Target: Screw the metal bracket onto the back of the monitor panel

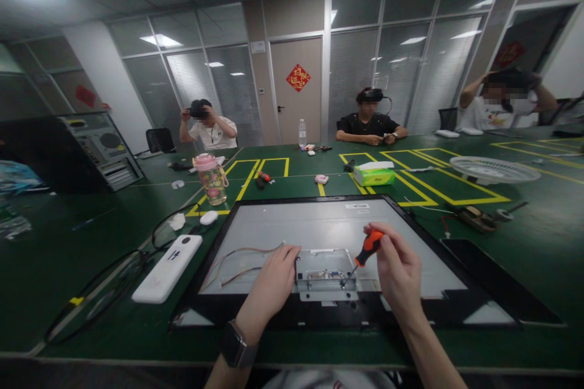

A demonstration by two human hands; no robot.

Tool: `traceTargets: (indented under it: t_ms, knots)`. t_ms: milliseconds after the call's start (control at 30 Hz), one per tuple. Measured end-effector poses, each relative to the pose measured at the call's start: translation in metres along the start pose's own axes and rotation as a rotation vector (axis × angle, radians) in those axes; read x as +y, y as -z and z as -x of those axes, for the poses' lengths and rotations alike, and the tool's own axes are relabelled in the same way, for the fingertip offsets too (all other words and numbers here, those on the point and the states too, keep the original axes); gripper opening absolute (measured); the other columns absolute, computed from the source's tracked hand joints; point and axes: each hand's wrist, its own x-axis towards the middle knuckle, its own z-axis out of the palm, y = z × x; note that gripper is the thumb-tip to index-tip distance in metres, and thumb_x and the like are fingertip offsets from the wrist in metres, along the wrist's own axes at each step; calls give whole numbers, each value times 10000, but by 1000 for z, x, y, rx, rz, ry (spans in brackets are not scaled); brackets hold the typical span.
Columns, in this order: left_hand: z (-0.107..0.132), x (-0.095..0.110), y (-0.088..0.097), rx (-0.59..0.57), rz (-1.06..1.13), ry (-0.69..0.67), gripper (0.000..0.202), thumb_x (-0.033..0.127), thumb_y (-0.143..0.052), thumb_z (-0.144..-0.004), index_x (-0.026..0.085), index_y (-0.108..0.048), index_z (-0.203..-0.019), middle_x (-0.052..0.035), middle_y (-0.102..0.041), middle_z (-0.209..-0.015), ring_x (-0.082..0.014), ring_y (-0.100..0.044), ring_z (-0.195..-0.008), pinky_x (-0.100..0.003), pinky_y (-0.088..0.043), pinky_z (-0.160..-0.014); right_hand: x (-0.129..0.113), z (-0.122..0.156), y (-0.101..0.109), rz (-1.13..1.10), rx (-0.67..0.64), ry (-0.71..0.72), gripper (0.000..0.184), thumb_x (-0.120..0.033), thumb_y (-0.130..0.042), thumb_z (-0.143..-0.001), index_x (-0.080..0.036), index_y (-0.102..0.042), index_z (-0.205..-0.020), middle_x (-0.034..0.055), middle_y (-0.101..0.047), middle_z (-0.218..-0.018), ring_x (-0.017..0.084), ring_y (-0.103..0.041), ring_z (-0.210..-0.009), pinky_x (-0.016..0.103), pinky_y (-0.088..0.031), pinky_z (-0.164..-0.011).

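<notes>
My right hand [398, 264] grips an orange and black screwdriver [368, 247]. The shaft slants down to the left, its tip at the lower right of a metal bracket [326, 258]. Connectors show along the bracket's lower side. My left hand [276, 273], a dark watch on its wrist, holds the bracket's left edge with fingers together; its thumb is hidden. Under both hands lies a large flat display panel [255, 219] with a pale back and black frame. Thin cables [241, 250] run across the panel, left of the bracket.
Left of the panel lie a white power bank [168, 268] and a black cable [98, 279]. Beyond stand a pink-lidded bottle [210, 181] and a green tissue pack [374, 175]. A dark flat slab [499, 276] lies right. Several people sit across the green table [150, 206].
</notes>
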Motion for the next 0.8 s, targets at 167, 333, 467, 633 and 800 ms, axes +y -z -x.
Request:
traceTargets:
  t_ms: [167,333,467,633,800]
  knots:
    - [0,0,1,-10,2,-2,477,59,-337,-936,124,-529,-1367,-135,-586,-1359,-240,-546,-1263,-416,-416,-1126,-3,-2,-1,61,-22,64,108,-305,-734,-851,-276,-768,-950,21,-599,-915,150,-587,-799,256,-450,-639]
    - [0,0,1,9,7,-12,487,51,-332,-923,142,-537,-1355,-130,-596,-1348,-234,-556,-1251,-424,-427,-1118,-1,-1,0,82,17,8,192,-338,-719,-866,-278,-754,-1045,34,-665,-942,162,-628,-817,283,-497,-719]
    - [0,1,1,19,7,-3,475,69,-335,-934,141,-537,-1358,-131,-595,-1345,-234,-555,-1255,-419,-426,-1119,0,1,-1,9,36,-48,225,-377,-696,-886,-269,-747,-1076,49,-732,-970,190,-686,-885,318,-526,-795]
    - [1,3,4,-1,5,4,477,69,-329,-940,147,-531,-1365,-128,-587,-1358,-235,-547,-1267,-415,-414,-1126,-2,2,-4,-21,-2,-71,275,-417,-641,-917,-230,-752,-1085,87,-775,-957,237,-727,-872,403,-545,-831]
    - [0,5,7,-29,-4,22,477,68,-328,-944,139,-529,-1371,-126,-583,-1366,-236,-545,-1270,-402,-399,-1136,-3,-1,-4,-13,-13,-61,260,-400,-633,-922,-240,-754,-1087,83,-761,-961,225,-707,-842,399,-540,-807]
